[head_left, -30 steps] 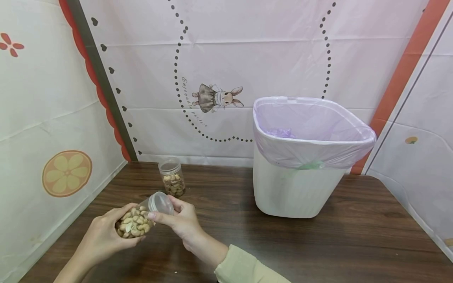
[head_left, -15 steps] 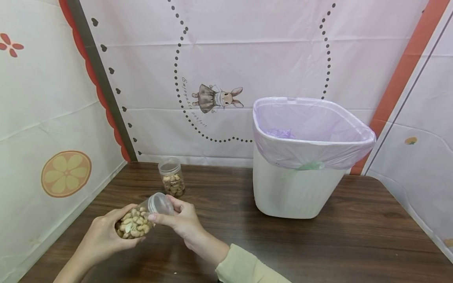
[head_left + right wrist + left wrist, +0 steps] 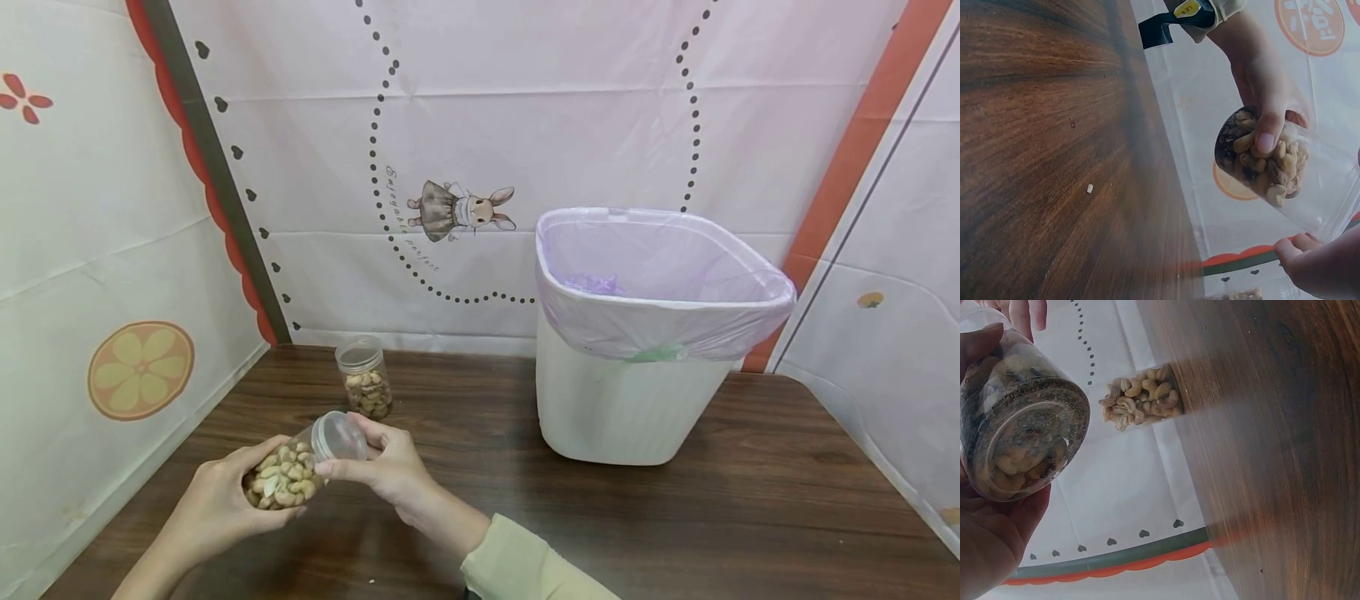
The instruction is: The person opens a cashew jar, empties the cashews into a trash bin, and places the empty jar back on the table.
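Note:
My left hand (image 3: 221, 496) grips the body of a clear plastic jar of cashews (image 3: 281, 477), which tilts with its top toward the right. At that top end, my right hand (image 3: 393, 471) holds the clear lid (image 3: 343, 437) between thumb and fingers. In the left wrist view, the base of the jar (image 3: 1029, 440) faces the camera, with dark crumbs among the nuts. The right wrist view has the left thumb (image 3: 1267, 134) pressed along the jar's side. Behind the hands, a second clear jar of cashews (image 3: 366, 387) stands upright, partly filled.
A white bin (image 3: 622, 408) lined with a purple bag (image 3: 675, 329) stands at the right rear of the dark wooden table (image 3: 675, 533). Printed cloth (image 3: 465, 125) encloses the back and sides. A small pale crumb (image 3: 1089, 188) lies near the front.
The right thumb has shifted slightly downward at the lid and the fingers slightly left. The left hand and its jar stay almost where they were.

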A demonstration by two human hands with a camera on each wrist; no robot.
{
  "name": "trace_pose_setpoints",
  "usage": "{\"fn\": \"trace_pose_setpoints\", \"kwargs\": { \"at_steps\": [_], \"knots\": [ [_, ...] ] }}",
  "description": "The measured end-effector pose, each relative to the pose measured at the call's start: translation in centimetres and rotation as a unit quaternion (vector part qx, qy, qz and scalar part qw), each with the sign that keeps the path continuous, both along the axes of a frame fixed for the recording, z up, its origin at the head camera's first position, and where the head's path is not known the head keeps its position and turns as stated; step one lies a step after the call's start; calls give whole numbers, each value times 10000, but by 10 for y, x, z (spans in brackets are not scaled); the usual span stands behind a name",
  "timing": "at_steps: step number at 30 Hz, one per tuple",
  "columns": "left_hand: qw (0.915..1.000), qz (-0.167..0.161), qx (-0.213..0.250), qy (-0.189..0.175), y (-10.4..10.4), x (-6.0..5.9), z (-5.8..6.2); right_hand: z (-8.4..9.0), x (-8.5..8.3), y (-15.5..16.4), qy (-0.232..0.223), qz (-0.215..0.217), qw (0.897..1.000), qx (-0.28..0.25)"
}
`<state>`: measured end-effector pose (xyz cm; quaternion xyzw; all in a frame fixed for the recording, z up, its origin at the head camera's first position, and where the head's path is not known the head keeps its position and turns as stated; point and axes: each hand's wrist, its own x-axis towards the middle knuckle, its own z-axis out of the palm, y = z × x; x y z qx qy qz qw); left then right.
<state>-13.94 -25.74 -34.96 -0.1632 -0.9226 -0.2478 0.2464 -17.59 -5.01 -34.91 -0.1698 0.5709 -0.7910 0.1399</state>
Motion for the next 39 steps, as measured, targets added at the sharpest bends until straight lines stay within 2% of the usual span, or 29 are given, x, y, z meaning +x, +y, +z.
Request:
{"fn": "trace_pose_setpoints", "kwargs": {
  "at_steps": [16, 28, 33, 39],
  "knots": [
    [9999, -93, 126, -46, -2, 1, -1, 1, -3, 6, 248, 431, 9984, 273],
    [9999, -66, 93, 3, -2, 1, -1, 2, -3, 6, 160, 661, 9977, 32],
    [9999, 130, 33, 25, -3, -1, 1, 2, -1, 3, 92, 533, 9983, -228],
    [9997, 243, -57, 68, -2, -2, 4, 3, 4, -1, -240, -107, 9994, -245]
  ]
}}
